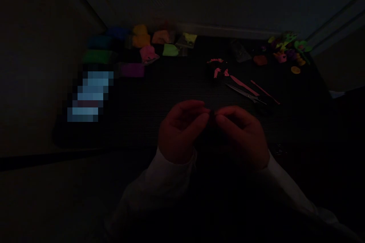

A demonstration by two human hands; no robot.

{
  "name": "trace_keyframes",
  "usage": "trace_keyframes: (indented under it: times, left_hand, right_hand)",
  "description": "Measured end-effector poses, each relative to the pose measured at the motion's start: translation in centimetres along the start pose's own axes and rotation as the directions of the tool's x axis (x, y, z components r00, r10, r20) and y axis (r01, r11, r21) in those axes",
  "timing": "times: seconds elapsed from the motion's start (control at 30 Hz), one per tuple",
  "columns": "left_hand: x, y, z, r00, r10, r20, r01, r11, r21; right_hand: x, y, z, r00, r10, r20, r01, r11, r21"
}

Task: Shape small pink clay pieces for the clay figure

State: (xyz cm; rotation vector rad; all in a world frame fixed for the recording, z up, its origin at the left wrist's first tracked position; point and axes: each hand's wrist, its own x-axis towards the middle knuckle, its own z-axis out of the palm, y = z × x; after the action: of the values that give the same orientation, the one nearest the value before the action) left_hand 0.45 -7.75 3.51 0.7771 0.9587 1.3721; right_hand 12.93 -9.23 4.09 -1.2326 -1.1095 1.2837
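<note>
In dim light, my left hand (184, 131) and my right hand (243, 134) meet fingertip to fingertip over the dark table's near side. Both are closed in a pinch on a small dark piece (212, 112), too dim to name. Beyond them lie scissors (246, 94), with their blades pointing left. A flat pink modelling tool (243, 85) rests just behind the scissors, and a thin pink stick tool (265, 92) lies to their right. Farther back is a dark figure with pink bits (217, 69), its shape hard to make out.
Packs of coloured modelling clay, among them orange (141, 40), purple (132, 70) and green (97, 57), line the back left. A glowing, pixelated screen (92, 93) is at the left. Colourful clay pieces (288, 47) cluster at the back right, near a reddish lump (260, 60).
</note>
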Motion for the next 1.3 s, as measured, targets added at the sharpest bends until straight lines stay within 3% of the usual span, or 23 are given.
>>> trace_keyframes:
  times: [0.17,0.4,0.9,1.07,1.3]
  left_hand:
    - [0.0,0.2,-0.2,0.998,-0.051,0.046,0.049,0.998,0.035]
    - [0.0,0.2,0.0,0.999,0.031,0.012,-0.032,0.98,0.197]
    - [0.3,0.2,0.1,1.0,-0.01,0.013,0.009,0.997,0.075]
    - [0.7,0.2,-0.1,0.997,-0.008,0.072,-0.003,0.988,0.156]
    - [1.0,0.4,0.2,0.978,-0.033,0.205,-0.037,0.944,0.327]
  right_hand:
    - [0.1,-0.1,0.0,0.999,-0.033,0.001,0.033,0.997,-0.068]
    - [0.1,-0.2,0.1,0.995,-0.1,-0.023,0.094,0.98,-0.172]
    - [-0.2,0.0,-0.1,0.994,-0.113,0.005,0.111,0.96,-0.257]
    - [0.5,-0.5,-1.4,0.986,-0.164,-0.01,0.153,0.942,-0.3]
    - [2.0,-1.7,-2.6,0.951,-0.237,0.198,0.299,0.868,-0.397]
